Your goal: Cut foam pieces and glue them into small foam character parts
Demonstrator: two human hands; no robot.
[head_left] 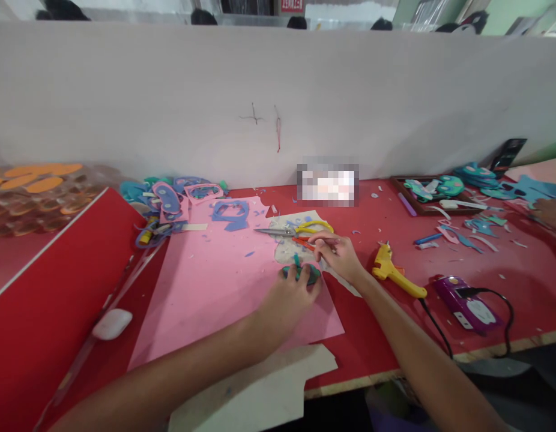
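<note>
My left hand (pixel 290 294) presses down on a small teal foam piece (pixel 305 275) on the pink foam sheet (pixel 215 282), fingers curled over it. My right hand (pixel 338 255) is closed in a pinch on an orange pen-like tool (pixel 304 242), its tip by the teal piece. Yellow-handled scissors (pixel 296 229) lie just beyond my hands on a pale scrap.
A yellow glue gun (pixel 395 273) and a purple device (pixel 467 306) with a black cable lie at the right. Foam cut-outs are piled at back left (pixel 179 198) and on a tray (pixel 429 192) at back right. Another person's hand (pixel 550 213) rests at far right. A white partition stands behind.
</note>
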